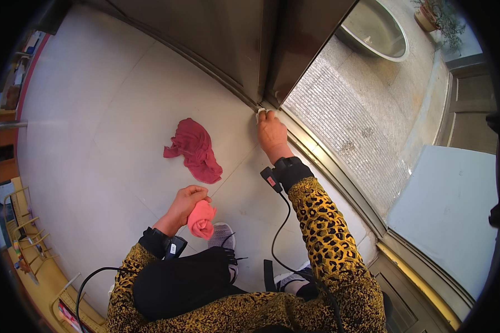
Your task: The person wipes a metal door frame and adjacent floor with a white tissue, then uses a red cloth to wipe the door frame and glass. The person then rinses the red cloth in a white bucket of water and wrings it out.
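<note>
My left hand [186, 207] grips a bunched coral-pink cloth [201, 219], which hangs from the fingers above my shoe. Farther forward, my right hand [271, 131] presses a small whitish wad [260, 111], perhaps cloth or paper, against the door track. The wad is mostly hidden under the fingers. That hand is beside the foot of a dark brown door [250, 79], on the metal threshold [316, 147]. A crumpled dark red cloth [195, 152] lies on the pale tiled floor [121, 120], ahead of my left hand.
Beyond the threshold are a ribbed grey mat [341, 112], a large metal basin [379, 33], a potted plant [426, 16] and a pale blue panel [446, 208]. Metal-framed chairs [29, 237] stand at the far left. A black cable [284, 224] trails from my right wrist.
</note>
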Available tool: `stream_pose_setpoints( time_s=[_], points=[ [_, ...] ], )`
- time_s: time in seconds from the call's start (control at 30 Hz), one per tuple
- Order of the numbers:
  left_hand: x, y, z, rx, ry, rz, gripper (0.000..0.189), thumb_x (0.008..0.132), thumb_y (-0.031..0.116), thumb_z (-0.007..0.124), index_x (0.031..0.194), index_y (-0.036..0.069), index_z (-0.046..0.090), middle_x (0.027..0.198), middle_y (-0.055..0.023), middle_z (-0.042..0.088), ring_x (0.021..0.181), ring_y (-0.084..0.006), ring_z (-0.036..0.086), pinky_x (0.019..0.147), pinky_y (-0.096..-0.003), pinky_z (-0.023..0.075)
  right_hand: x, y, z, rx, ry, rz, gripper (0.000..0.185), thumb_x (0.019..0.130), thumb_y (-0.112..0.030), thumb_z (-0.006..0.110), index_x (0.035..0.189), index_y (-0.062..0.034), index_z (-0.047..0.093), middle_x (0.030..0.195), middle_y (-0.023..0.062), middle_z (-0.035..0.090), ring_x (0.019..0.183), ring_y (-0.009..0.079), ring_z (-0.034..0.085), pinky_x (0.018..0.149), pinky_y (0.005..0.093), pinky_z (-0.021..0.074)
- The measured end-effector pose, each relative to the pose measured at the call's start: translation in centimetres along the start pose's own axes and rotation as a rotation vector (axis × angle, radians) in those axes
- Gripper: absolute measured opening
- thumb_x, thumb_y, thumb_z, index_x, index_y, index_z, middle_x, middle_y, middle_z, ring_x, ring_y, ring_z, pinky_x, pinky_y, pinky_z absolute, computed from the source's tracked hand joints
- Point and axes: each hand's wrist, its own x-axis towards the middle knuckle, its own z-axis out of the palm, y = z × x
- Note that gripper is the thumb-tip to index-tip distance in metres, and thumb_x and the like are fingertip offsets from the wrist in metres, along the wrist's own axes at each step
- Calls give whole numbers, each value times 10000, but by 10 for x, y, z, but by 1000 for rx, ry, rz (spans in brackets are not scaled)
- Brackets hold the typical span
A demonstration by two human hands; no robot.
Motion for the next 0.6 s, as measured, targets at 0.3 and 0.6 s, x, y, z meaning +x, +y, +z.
stream_pose_setpoints(
  time_s=[0.3,0.6],
  points=[
    [9,3,5,-46,-11,-16,188,891,100,572,1003,-43,523,837,-154,608,699,-229,610,641,-390,566,2,3,-12,-110,-252,33,424,879,-82,435,1301,-41,411,861,201,610,716,336,656,582,403,532],
    [13,0,3,-19,-4,-4,207,888,117,582,1031,-27,543,842,-142,627,701,-197,619,629,-327,541,-14,14,-22,-99,-306,87,403,867,-96,480,1261,-20,441,850,174,646,735,303,668,573,383,538]
  ],
)
